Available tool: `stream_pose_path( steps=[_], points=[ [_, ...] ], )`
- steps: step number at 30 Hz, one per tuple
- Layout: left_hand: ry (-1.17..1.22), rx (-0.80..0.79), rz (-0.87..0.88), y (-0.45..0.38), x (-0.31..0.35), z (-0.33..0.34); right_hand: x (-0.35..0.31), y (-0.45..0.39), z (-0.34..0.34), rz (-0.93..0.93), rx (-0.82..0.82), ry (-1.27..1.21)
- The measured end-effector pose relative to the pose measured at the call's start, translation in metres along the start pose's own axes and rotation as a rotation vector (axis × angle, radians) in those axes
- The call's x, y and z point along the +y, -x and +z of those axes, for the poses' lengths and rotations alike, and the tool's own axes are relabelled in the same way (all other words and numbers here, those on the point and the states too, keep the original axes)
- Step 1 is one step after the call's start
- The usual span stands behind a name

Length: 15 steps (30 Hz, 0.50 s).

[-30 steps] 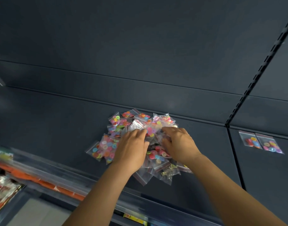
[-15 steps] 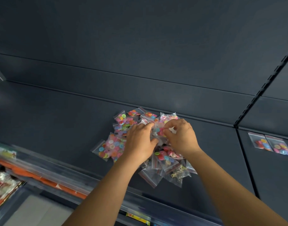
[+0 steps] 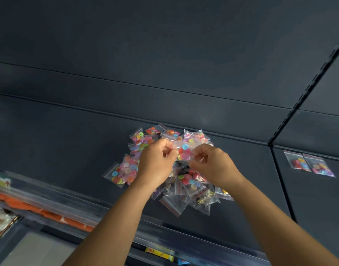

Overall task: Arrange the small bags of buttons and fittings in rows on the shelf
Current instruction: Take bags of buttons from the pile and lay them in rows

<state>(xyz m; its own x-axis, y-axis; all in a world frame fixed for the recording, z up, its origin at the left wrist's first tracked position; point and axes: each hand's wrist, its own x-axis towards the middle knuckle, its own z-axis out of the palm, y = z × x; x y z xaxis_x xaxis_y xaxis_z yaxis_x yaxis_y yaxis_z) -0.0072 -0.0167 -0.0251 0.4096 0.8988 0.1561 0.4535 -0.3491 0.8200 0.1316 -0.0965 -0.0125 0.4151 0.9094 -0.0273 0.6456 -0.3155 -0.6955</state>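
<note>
Barely begun: two bags [image 3: 312,164] lie side by side toward the shelf's [image 3: 69,143] right end, the pile [image 3: 164,169] sits mid-shelf unsorted, and your left hand [image 3: 157,162] and right hand [image 3: 212,166] pinch one bag [image 3: 184,151] above it.

- The scene is dim overall: the dark shelf [image 3: 69,143] soaks up light and shows only faint, soft gradients.
- A weak, hazy sheen sits on the back panel just above the pile of bags [image 3: 164,169], with no hard glare.
- The clear plastic of that pile gives small white glints; the coloured buttons inside read vividly against the dark.
- The forearms look evenly lit from the camera side, with soft shadow beneath them.
- Below and left of the pile, the front rail [image 3: 49,200] and the orange goods under it are smeared by motion blur.
- Wide-angle distortion bends the slotted upright [image 3: 306,87] right of the pile into a slant.
</note>
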Motion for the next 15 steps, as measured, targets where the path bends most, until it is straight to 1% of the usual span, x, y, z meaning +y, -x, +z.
stream_pose_path(
  steps=[2, 5, 7, 8, 10, 12, 15],
  points=[
    [-0.019, -0.003, 0.028, 0.007, -0.001, -0.003, 0.001, 0.013, -0.003, -0.035, -0.083, 0.146],
    [-0.042, -0.003, 0.068, 0.015, -0.002, -0.005, 0.008, 0.030, -0.003, -0.099, -0.276, 0.286],
    [-0.048, -0.003, 0.071, 0.021, -0.001, -0.006, 0.013, 0.037, -0.004, -0.114, -0.347, 0.337],
    [-0.053, -0.003, 0.069, 0.023, -0.001, -0.006, 0.014, 0.039, -0.005, -0.123, -0.354, 0.350],
    [-0.062, 0.000, 0.067, 0.028, 0.000, -0.006, 0.016, 0.042, -0.004, -0.170, -0.306, 0.355],
    [-0.063, 0.002, 0.069, 0.032, 0.000, -0.006, 0.019, 0.044, -0.001, -0.207, -0.199, 0.303],
    [-0.065, 0.008, 0.070, 0.036, 0.000, -0.006, 0.021, 0.047, 0.005, -0.157, -0.048, 0.200]
  ],
)
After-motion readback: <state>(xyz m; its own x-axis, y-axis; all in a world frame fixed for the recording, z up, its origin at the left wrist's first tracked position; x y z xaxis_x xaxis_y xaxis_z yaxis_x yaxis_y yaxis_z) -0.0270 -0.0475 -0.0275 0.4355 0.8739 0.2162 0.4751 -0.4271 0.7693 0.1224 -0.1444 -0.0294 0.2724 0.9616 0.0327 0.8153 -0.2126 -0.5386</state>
